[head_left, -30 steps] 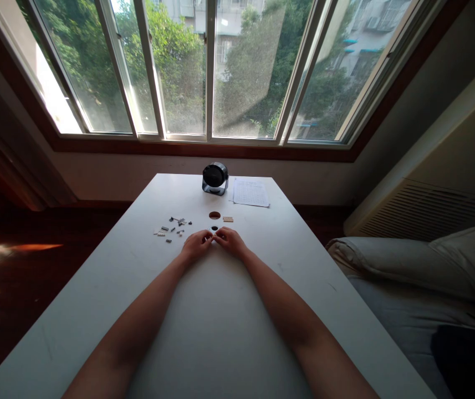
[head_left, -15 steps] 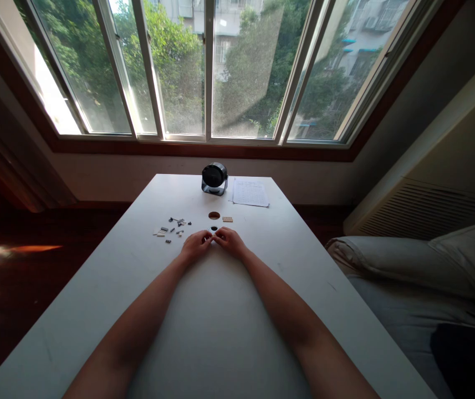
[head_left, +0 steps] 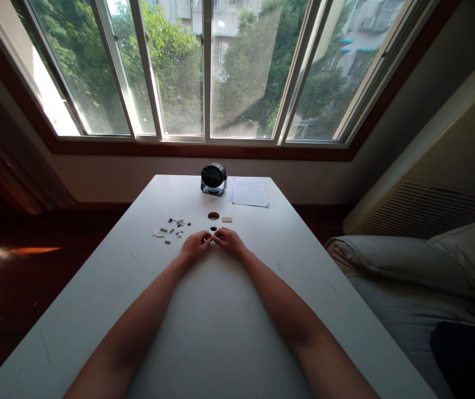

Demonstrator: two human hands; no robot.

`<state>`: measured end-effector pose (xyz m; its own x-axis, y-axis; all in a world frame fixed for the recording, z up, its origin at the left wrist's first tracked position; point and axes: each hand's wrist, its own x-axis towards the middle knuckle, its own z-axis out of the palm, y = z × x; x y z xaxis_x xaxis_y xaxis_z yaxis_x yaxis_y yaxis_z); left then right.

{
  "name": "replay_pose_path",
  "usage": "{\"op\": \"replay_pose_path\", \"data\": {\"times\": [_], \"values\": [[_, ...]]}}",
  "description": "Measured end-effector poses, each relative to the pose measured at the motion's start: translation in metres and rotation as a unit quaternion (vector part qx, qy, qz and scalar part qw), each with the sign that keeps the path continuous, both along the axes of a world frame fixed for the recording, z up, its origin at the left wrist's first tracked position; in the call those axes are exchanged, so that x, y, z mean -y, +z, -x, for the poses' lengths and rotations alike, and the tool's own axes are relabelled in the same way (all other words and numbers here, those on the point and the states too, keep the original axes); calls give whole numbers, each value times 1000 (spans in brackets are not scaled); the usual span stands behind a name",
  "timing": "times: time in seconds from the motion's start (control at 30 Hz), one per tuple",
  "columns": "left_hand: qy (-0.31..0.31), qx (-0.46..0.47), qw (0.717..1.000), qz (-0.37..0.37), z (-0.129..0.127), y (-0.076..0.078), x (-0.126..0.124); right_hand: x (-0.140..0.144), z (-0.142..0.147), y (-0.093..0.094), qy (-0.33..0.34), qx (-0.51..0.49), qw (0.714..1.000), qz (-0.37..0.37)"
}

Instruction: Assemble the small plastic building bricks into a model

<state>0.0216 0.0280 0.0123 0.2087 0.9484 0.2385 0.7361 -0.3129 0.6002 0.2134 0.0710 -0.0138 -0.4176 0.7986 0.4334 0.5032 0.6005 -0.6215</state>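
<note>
Resting on the middle of the long white table (head_left: 262,310), the left hand (head_left: 193,246) and the right hand (head_left: 229,241) meet fingertip to fingertip, pinching a tiny piece (head_left: 212,236) too small to identify. Wide bare surface lies toward the near edge. Small scattered grey parts (head_left: 169,228) lie near the left edge; a black round device (head_left: 213,178) stands at the far edge.

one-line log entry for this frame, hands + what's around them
left hand: fingertips on small piece, on table | right hand: same, meeting left | loose small parts: beyond left hand | fan, paper sheet: far edge
</note>
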Motion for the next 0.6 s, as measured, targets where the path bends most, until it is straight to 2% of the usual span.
{"op": "replay_pose_path", "data": {"times": [0.6], "values": [[-11, 11, 1000, -6, 1, -3, -2, 0, 0, 0, 0, 5, 1000, 1]]}}
